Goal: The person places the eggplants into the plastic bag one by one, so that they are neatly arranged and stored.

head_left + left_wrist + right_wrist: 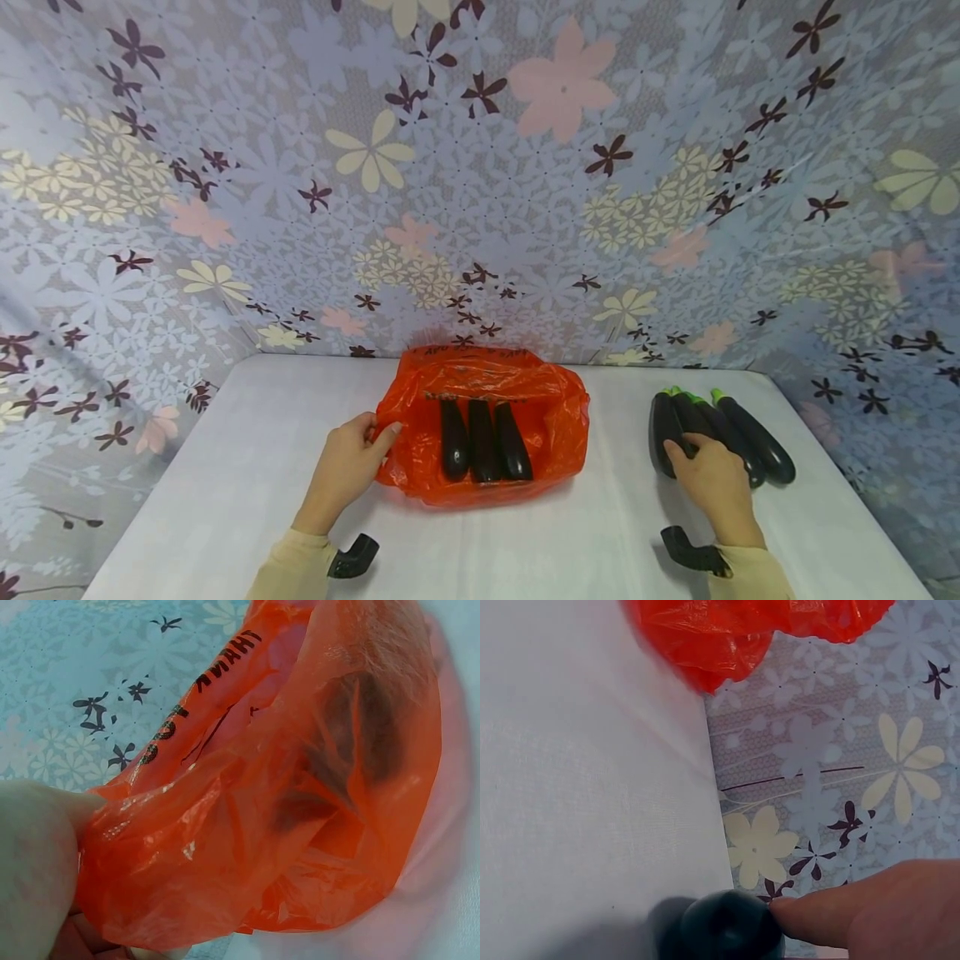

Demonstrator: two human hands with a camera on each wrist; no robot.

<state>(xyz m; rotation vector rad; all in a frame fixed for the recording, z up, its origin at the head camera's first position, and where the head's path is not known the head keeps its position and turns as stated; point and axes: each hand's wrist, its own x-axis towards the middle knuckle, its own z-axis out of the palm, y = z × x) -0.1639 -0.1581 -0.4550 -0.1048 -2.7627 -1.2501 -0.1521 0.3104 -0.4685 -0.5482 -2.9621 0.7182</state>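
An orange-red plastic bag (558,433) lies on the table with its mouth spread toward me. Three dark eggplants (483,442) lie side by side inside it. My left hand (345,467) pinches the bag's left edge between thumb and fingers; the left wrist view shows the thin plastic (187,855) bunched there. At the right, my right hand (712,483) holds one eggplant (731,926) of a group, its thumb against the side. The hand partly covers that group, and its fingertips are hidden. Beside it lie other eggplants with green stem ends, such as the rightmost eggplant (753,437).
A white cloth-covered table (480,550) stretches beneath everything. Behind it and at both sides hangs a flower-patterned curtain (510,208). A black curved piece sits at each wrist, one by the left sleeve (354,557) and one by the right sleeve (690,552).
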